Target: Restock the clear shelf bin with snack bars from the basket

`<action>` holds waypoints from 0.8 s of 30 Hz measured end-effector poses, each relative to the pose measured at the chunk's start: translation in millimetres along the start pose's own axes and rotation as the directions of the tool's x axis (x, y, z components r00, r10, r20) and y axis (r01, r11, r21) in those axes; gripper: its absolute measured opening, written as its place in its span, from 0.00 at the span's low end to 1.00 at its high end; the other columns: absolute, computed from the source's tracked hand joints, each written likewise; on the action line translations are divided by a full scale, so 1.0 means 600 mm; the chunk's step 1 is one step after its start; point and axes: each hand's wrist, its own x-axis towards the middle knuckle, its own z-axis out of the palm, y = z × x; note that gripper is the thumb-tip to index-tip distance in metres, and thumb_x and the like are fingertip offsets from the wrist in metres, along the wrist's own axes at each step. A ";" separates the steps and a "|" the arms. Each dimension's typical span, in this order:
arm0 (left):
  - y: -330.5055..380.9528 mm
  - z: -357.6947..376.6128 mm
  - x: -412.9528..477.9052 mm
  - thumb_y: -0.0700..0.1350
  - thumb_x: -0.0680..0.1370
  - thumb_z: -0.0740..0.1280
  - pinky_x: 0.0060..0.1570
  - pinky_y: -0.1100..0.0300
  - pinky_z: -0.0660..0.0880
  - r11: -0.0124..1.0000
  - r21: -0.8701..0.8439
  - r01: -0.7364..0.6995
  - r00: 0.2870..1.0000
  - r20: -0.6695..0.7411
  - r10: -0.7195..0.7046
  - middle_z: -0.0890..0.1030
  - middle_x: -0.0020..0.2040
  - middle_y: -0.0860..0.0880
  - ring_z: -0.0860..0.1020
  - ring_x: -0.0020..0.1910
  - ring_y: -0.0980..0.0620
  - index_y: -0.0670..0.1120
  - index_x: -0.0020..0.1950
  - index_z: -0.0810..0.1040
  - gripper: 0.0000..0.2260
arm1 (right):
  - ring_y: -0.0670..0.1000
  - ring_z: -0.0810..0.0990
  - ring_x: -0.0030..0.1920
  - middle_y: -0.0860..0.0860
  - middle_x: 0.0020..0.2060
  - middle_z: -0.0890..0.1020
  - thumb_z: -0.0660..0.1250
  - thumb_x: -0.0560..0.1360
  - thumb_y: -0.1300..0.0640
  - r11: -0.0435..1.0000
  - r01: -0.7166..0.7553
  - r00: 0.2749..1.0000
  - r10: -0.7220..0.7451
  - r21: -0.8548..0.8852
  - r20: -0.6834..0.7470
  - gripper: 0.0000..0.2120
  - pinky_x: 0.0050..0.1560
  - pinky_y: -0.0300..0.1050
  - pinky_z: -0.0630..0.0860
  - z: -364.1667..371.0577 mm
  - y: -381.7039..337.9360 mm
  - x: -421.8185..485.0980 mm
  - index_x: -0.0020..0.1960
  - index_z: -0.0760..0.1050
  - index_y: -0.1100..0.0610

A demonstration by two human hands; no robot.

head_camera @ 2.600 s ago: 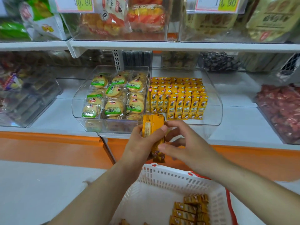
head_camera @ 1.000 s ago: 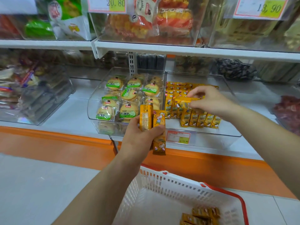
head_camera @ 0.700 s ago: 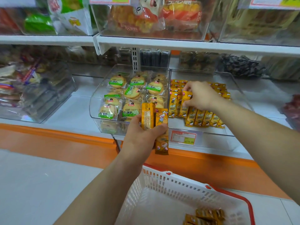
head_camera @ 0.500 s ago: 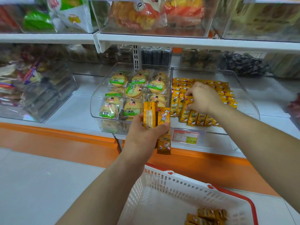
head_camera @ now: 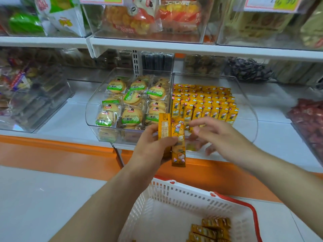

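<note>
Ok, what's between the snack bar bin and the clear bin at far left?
Head view: a clear bin of round green-labelled biscuits, then bare white shelf.

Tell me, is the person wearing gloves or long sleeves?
No gloves. The left hand and right hand are bare, with no rings, watch or bracelet showing. The left forearm and right forearm are bare too; no sleeve reaches into the picture.
</note>
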 end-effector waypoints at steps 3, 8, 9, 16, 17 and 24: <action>-0.009 0.012 -0.013 0.37 0.79 0.71 0.55 0.43 0.82 0.999 0.039 -0.032 0.995 0.099 0.028 0.87 0.54 0.43 0.86 0.52 0.40 0.46 0.67 0.75 0.17 | 0.50 0.86 0.41 0.44 0.45 0.84 0.70 0.69 0.41 0.992 -0.036 0.999 0.034 0.118 0.020 0.20 0.37 0.42 0.81 0.017 0.003 -0.039 0.60 0.75 0.40; -0.016 0.015 -0.027 0.43 0.75 0.73 0.58 0.41 0.81 0.997 0.043 -0.065 0.980 0.192 0.055 0.85 0.58 0.41 0.84 0.57 0.36 0.45 0.69 0.74 0.23 | 0.55 0.86 0.45 0.49 0.51 0.81 0.79 0.69 0.57 0.985 -0.063 0.998 0.060 0.162 0.024 0.35 0.39 0.45 0.82 0.008 0.015 -0.044 0.70 0.68 0.39; -0.017 0.015 -0.028 0.43 0.74 0.73 0.56 0.43 0.82 0.997 0.042 -0.063 0.977 0.207 0.053 0.85 0.58 0.41 0.84 0.57 0.37 0.45 0.69 0.74 0.24 | 0.56 0.86 0.45 0.51 0.53 0.81 0.78 0.69 0.59 0.982 -0.063 0.997 0.056 0.176 0.046 0.35 0.39 0.45 0.81 0.005 0.016 -0.045 0.70 0.69 0.38; -0.010 0.005 -0.022 0.40 0.80 0.69 0.44 0.55 0.83 0.996 0.067 -0.054 0.987 0.158 0.043 0.86 0.56 0.44 0.86 0.52 0.43 0.44 0.65 0.78 0.14 | 0.54 0.86 0.42 0.51 0.46 0.84 0.75 0.72 0.63 0.944 -0.085 0.996 0.082 0.317 0.025 0.23 0.35 0.46 0.80 -0.004 0.025 -0.033 0.61 0.73 0.46; -0.006 0.000 -0.021 0.39 0.80 0.69 0.42 0.57 0.82 0.996 0.066 -0.053 0.991 0.125 0.044 0.87 0.55 0.45 0.87 0.49 0.46 0.44 0.65 0.79 0.13 | 0.53 0.86 0.42 0.51 0.45 0.85 0.74 0.73 0.63 0.941 -0.073 0.997 0.076 0.330 0.004 0.21 0.35 0.45 0.79 -0.005 0.024 -0.031 0.61 0.73 0.48; 0.012 -0.023 -0.012 0.38 0.79 0.70 0.35 0.62 0.79 0.997 0.065 -0.044 0.999 -0.016 0.045 0.86 0.54 0.43 0.84 0.40 0.53 0.47 0.65 0.79 0.14 | 0.54 0.86 0.38 0.51 0.45 0.85 0.76 0.72 0.62 0.966 0.168 0.949 -0.104 0.197 -0.299 0.13 0.42 0.50 0.83 -0.050 0.011 0.018 0.51 0.78 0.49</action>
